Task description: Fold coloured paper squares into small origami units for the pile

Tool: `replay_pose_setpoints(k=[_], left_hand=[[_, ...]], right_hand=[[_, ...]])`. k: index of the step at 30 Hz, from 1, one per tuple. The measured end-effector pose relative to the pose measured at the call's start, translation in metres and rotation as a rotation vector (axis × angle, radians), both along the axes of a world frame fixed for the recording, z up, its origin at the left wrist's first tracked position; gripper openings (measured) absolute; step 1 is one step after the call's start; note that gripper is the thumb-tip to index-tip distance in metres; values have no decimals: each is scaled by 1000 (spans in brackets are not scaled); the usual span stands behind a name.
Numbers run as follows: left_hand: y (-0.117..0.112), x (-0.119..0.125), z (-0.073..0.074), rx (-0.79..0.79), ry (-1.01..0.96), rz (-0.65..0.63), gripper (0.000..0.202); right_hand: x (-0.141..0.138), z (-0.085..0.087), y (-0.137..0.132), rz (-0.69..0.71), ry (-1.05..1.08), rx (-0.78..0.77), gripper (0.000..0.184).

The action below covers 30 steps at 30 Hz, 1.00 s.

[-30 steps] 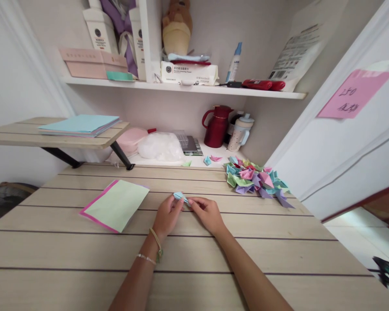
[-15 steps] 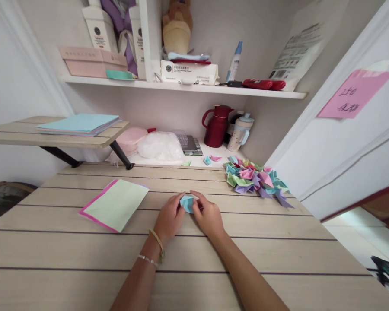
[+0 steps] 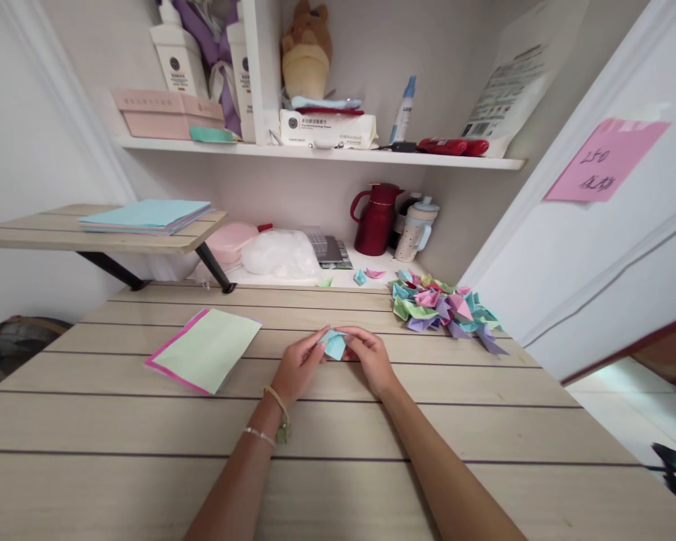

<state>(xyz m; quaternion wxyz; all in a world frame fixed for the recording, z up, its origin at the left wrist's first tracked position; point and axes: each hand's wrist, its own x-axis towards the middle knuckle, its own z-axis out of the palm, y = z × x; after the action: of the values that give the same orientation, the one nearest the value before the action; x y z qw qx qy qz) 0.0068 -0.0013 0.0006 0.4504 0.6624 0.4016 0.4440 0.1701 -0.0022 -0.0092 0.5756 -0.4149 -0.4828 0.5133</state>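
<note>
A small folded piece of light blue paper (image 3: 334,346) is held between my two hands, over the middle of the table. My left hand (image 3: 300,364) pinches its left corner between thumb and fingers. On the opposite corner, my right hand (image 3: 372,361) grips with thumb and fingers, some of them hidden behind the paper. To the left lies a stack of paper sheets (image 3: 206,349), pale green on top with a pink edge showing below. A heap of folded paper boats (image 3: 445,308) in several colours sits at the right.
A raised wooden stand (image 3: 28,225) at the left bears more coloured paper (image 3: 146,214). Behind the table are a plastic bag (image 3: 282,254), a red thermos jug (image 3: 377,218) and a pale bottle (image 3: 417,229). A laden white shelf (image 3: 315,154) hangs above.
Both hands have shifted slightly away and to the right with the blue paper. The paper is now turned, with its point facing down and more of its face showing.
</note>
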Motion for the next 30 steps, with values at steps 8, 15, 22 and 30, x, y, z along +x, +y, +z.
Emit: replay_pose_setpoints(k=[8,15,22,30], left_hand=[[5,1,-1,-111,-259,-6,36],[12,2,-8,-140,-361,94,31],[10,2,-4,-112,-395,107,25],[7,2,-3,-140,-403,71,33]], right_hand=[[0,2,0,58,-20,7,26],[-4,-3,2,141,-13,83,39],[-5,-7,4,123,-63,74,34],[-5,0,2,52,-47,59,33]])
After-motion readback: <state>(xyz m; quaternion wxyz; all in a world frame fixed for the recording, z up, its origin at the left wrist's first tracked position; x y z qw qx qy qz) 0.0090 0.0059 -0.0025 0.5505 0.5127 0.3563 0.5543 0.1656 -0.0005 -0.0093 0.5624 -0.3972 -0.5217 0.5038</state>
